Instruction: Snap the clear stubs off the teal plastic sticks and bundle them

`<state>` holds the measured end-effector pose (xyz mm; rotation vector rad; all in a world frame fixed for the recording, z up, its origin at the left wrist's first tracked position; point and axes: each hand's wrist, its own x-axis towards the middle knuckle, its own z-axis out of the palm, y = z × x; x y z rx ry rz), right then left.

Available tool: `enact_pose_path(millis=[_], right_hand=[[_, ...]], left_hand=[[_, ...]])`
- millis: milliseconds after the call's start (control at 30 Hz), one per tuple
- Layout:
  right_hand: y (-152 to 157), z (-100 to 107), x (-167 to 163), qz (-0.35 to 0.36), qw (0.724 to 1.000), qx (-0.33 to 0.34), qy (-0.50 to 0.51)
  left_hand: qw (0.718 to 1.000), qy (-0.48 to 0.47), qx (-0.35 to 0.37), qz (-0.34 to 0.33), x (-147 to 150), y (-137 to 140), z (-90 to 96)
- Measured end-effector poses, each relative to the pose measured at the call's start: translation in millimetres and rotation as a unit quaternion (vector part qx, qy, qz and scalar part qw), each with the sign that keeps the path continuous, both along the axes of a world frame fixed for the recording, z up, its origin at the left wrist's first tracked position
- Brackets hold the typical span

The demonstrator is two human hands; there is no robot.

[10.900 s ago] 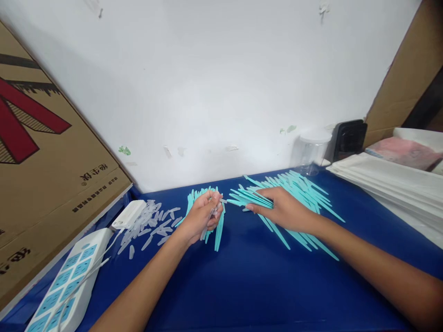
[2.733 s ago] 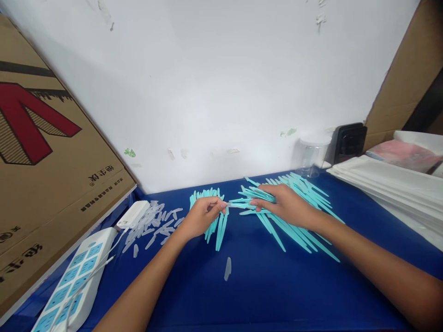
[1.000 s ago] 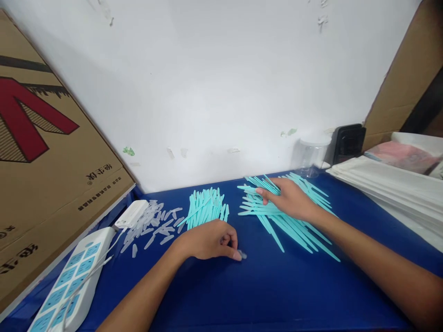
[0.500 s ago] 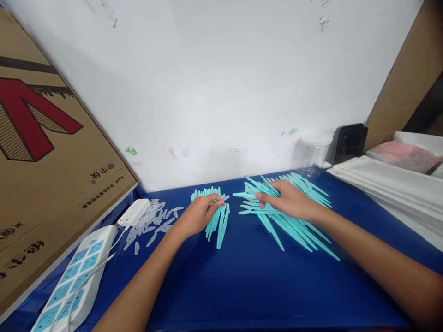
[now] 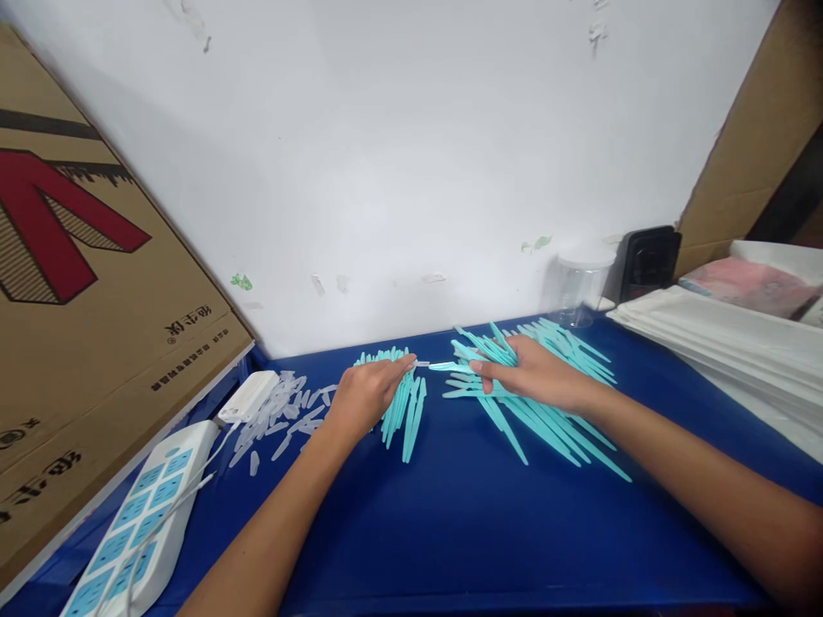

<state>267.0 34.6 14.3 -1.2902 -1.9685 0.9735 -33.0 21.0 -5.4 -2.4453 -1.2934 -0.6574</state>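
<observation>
My left hand (image 5: 373, 390) pinches a small clear plastic cap (image 5: 422, 364) between thumb and fingertips. Its open end meets, or nearly meets, the tip of a slim teal plastic stick (image 5: 443, 367), shaped like an eyebrow razor; exact contact cannot be made out. That stick is pinched in my right hand (image 5: 533, 373), which also grips several more teal sticks (image 5: 494, 345) in a bundle. Under and around my right hand spreads a loose pile of teal sticks (image 5: 546, 420). Behind and beside my left hand lies a second pile of sticks (image 5: 411, 416), partly hidden by it.
Loose clear caps (image 5: 276, 411) lie scattered at the left, beside a white adapter box (image 5: 249, 396) and a power strip (image 5: 145, 514) with cables. A large carton (image 5: 116, 343) leans at far left. A clear jar (image 5: 582, 287) and white bags (image 5: 720, 343) stand at right.
My left hand has turned slightly, bringing the clear cap level with the teal stick's tip. The stick in my right hand now points straight at the cap, close to it.
</observation>
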Motion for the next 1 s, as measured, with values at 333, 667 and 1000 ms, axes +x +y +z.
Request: enact_pose_path(millis=[333, 667, 1000], right_hand=[[-5, 1, -7, 0.000, 0.968, -0.200, 0.152], [-12, -5, -12, 0.019, 0.943, -0.262, 0.206], [-14, 1, -15, 0.040, 0.955, -0.256, 0.143]], left_hand=[[0.989, 0.114, 0.092, 0.037, -2, -6, 1.6], [0.979, 0.116, 0.163, -0.029, 8, -11, 0.0], [0.961, 0.127, 0.225, -0.098, 16, -11, -8.4]])
